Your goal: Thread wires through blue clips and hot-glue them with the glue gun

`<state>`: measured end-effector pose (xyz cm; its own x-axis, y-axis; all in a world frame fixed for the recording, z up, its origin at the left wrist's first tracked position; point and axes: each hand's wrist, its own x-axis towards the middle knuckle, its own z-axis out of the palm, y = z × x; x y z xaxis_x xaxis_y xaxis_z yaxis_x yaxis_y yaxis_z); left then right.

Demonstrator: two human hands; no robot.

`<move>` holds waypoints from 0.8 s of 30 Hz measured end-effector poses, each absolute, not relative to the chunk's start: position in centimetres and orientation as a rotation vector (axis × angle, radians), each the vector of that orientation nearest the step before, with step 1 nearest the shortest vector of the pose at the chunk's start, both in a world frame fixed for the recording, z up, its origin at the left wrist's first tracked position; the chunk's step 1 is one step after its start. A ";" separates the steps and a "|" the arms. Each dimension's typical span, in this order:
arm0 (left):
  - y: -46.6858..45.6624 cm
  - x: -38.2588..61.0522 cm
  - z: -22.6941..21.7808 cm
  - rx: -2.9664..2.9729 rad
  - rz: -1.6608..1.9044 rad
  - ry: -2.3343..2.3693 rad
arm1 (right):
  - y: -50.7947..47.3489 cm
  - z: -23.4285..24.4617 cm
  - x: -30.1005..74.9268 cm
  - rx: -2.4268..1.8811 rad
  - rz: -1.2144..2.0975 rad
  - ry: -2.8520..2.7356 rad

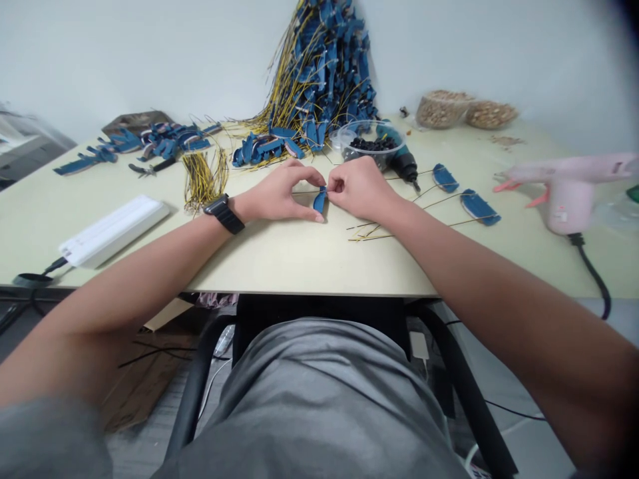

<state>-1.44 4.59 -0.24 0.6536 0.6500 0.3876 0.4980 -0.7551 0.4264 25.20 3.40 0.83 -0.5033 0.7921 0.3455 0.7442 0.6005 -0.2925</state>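
A small blue curved piece (320,201) is held upright between the thumb and forefinger of my left hand (279,193), above the near middle of the table. My right hand (362,187) is closed in a pinch at the piece's upper right edge; what its fingertips grip is hidden. A thin dark wire shows within the left hand's grasp. Right of my right hand lie two more blue pieces, a smaller one (445,178) and a larger one (479,207), with thin wires running from them under my forearm to yellow and black ends (369,233).
A tall heap of blue pieces with yellow wires (329,66) leans on the wall. Before it stand a clear tub of black bits (372,145) and a teal power tool (405,163). Pliers (150,167), a wire bundle (202,178), a white power strip (114,231) and a pink glue gun (569,189) lie about.
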 end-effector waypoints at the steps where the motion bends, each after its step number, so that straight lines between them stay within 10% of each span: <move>1: 4.4 -1.5 -0.1 2.603 0.771 0.930 | 3.3 0.9 25.2 -1.231 0.146 -2.387; 24: 3.8 -1.8 0.7 2.788 0.632 0.944 | 2.9 1.1 24.8 -1.274 0.003 -2.481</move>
<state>-1.82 3.81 0.74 0.7165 0.6055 0.3463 0.5508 -0.7958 0.2518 24.84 2.87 1.11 -0.5340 0.7879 0.3066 0.7873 0.5956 -0.1594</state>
